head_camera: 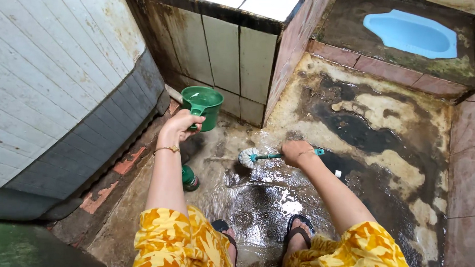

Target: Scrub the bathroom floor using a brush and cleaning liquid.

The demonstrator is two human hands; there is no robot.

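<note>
We squatted on the bathroom floor (pixel 353 132) in our yellow flowered clothes and black sandals (pixel 297 227). Our left hand (pixel 181 122) was closed around the handle of a green dipper (pixel 202 105), and we held it up near the bottom of the tiled water tank (pixel 240 60). We could not see if there was water in the dipper. Our right hand (pixel 296 152) was wrapped tight around the teal handle of a scrub brush (pixel 250 157). The white bristles of the brush pressed down on the wet floor, right in front of our feet. The patch of floor around the brush was shiny and wet, with bubbles and running water, so we thought that part was being scrubbed. Farther off, toward the blue squat toilet (pixel 412 33), the floor looked dry and had big dark stains and pale patches. That part looked not yet cleaned, so a lot of scrubbing seemed to be left. A small green bottle (pixel 189 178) lay on the floor just beside our left arm. A gray and white plastic wall (pixel 65 90) stood on our left side.
</note>
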